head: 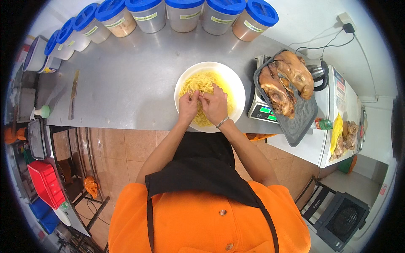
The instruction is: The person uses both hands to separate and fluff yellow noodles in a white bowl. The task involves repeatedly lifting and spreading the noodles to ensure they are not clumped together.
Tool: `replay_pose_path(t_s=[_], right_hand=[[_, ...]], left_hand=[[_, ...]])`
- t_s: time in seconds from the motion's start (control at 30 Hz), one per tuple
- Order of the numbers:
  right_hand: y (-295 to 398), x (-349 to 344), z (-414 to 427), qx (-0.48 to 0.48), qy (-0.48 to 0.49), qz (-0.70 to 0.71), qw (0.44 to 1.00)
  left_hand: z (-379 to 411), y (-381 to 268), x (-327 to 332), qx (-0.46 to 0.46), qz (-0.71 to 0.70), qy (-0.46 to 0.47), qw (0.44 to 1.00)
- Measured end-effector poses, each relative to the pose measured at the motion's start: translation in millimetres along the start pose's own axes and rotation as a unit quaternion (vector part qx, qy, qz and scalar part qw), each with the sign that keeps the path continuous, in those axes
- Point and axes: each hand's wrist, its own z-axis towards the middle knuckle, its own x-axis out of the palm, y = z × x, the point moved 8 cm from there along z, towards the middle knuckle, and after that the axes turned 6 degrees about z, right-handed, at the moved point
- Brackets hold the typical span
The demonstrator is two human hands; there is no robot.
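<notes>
A wide white bowl [239,100] full of thin yellow noodles [200,80] stands at the front edge of the steel table, right before me. Both hands are in the bowl, over the noodles. My left hand [189,107] pinches some strands between thumb and forefinger. Close beside it, my right hand [216,106] also grips strands, its thumb almost meeting the left fingertips. Its fingers point into the noodles, and they partly hide what they hold. A chain bracelet [222,122] circles my right wrist.
Several blue-lidded tubs [147,19] line the back of the steel table [126,79]. A knife [74,93] lies at left. On the right, a grey tray [299,126] of cooked meat [292,72] rests on a digital scale [264,111], overhanging the table edge. An electric kettle [319,74] stands behind it.
</notes>
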Motion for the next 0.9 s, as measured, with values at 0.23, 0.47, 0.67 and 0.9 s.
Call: replay_pose_path(t_s=[0.23, 0.47, 0.67, 0.9], right_hand=[[6, -1, -2, -0.009, -0.003, 0.010, 1.000], [10, 1, -8, -0.013, -0.007, 0.022, 1.000], [-3, -21, 6, 0.078, -0.040, 0.201, 0.976], [-24, -27, 20, 0.113, 0.010, 0.157, 0.981]], left_hand=[[-1, 4, 1, 0.030, -0.060, -0.019, 0.998], [-7, 6, -4, -0.019, -0.040, -0.030, 0.999], [-3, 7, -12, 0.022, -0.129, -0.043, 0.990], [5, -13, -22, 0.074, 0.121, 0.012, 0.990]])
